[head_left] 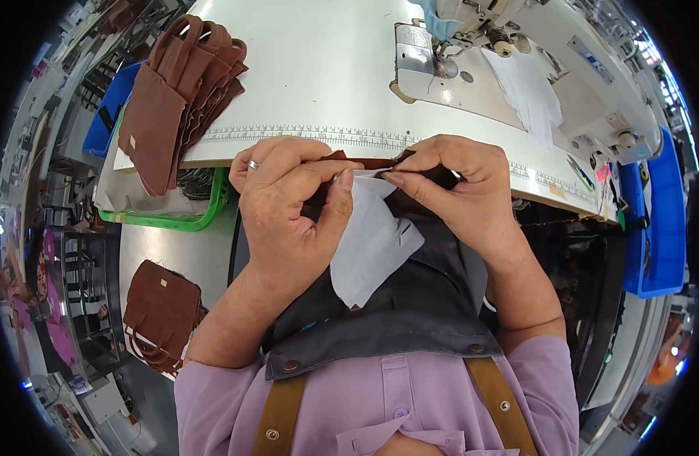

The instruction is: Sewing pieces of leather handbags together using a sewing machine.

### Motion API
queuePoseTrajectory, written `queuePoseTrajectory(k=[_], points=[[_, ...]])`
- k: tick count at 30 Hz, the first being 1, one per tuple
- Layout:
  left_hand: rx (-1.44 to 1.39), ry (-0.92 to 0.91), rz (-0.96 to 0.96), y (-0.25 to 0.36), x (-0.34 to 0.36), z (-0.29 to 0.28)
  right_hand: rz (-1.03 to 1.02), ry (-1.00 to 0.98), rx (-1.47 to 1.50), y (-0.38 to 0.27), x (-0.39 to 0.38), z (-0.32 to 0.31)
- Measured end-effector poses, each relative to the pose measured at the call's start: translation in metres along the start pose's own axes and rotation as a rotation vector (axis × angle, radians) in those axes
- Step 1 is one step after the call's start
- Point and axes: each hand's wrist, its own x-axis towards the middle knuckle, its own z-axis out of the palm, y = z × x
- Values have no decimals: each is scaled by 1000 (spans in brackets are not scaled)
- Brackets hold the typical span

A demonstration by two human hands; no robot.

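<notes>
Close to the table's front edge, my left hand pinches the upper edge of a white-backed brown leather piece between thumb and fingers. My right hand grips the same edge a short way to the right. A narrow brown strip shows along the top, between the two hands. The pale backing hangs down over my dark apron, with a small dark slit or mark near its right corner. What lies behind my fingers is hidden.
A sewing machine stands at the right of the white table. Stacked brown leather bag pieces overhang its left edge, above a green basket. More brown pieces lie lower left. A blue bin hangs at the right.
</notes>
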Motion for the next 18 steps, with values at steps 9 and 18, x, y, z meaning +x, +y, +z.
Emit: queuePoseTrajectory(k=[9,18], points=[[-98,19,-44,4,5,1,40,17,89,-4,-2,-7],[-250,-70,-119,-4,6,4,29,6,77,-4,2,-10]])
